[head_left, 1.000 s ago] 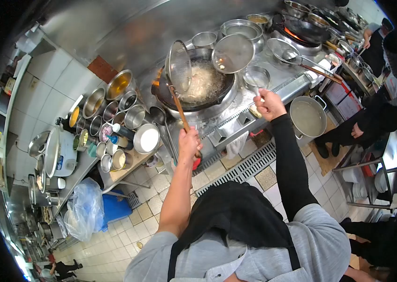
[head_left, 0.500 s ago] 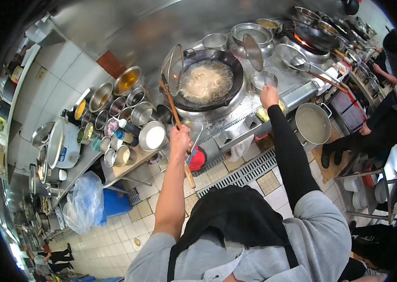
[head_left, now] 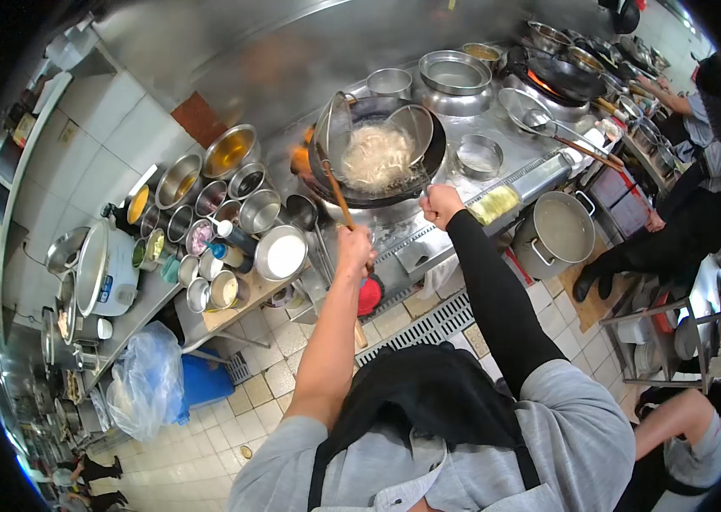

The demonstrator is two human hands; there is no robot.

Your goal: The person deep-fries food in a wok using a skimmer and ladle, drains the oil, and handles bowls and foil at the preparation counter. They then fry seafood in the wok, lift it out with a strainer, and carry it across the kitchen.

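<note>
My left hand is wrapped round the wooden handle of a large strainer, whose bowl stands tilted up at the left side of a black wok. In my right hand is the handle of a second, smaller mesh strainer, its head over the right part of the wok. Between the two strainers, pale strips of food lie in bubbling liquid. Orange flame shows at the wok's left edge.
Metal bowls and cups of ingredients, one with white contents, crowd the left counter. A round metal ring or pan sits right of the wok. A large pot stands lower right. Co-workers work at the far right.
My right hand has moved left with its strainer, from above the counter to over the wok. The left hand's strainer has shifted slightly right along the wok's edge. Flame now shows at the wok's left.
</note>
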